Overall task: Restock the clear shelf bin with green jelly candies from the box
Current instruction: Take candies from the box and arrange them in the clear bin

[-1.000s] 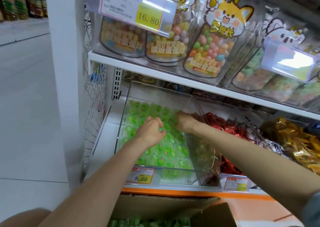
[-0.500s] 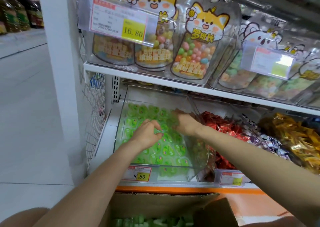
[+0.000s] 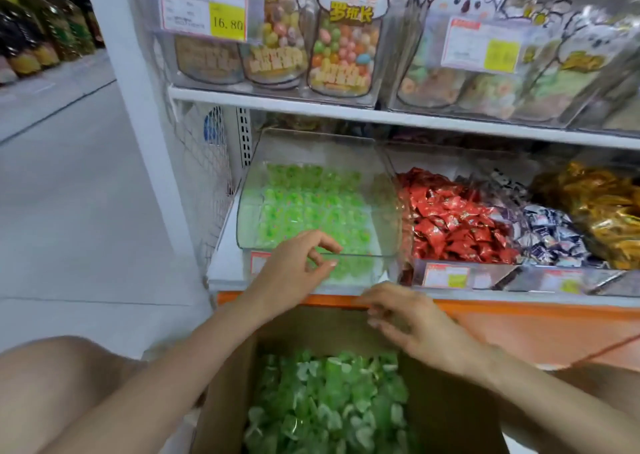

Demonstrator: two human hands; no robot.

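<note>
The clear shelf bin [image 3: 249, 190] sits on the lower shelf at the left, holding a layer of green jelly candies [image 3: 304, 207]. Below it, an open cardboard box [image 3: 446, 415] holds many more green jelly candies [image 3: 329, 405]. My left hand [image 3: 294, 266] hovers at the bin's front rim with loosely curled fingers and holds nothing. My right hand [image 3: 408, 318] is lower, over the box's far edge, fingers spread and blurred, with nothing in it.
Right of the bin stand bins of red-wrapped candies [image 3: 453, 218], blue-white candies [image 3: 550, 235] and golden ones [image 3: 599, 207]. The upper shelf [image 3: 381, 117] overhangs with jars and price tags. A white post [image 3: 138, 107] and wire mesh stand left; my knees flank the box.
Both hands have pulled out of the bin toward me; the right has dropped to the box. The view has tilted down, showing the box's candies.
</note>
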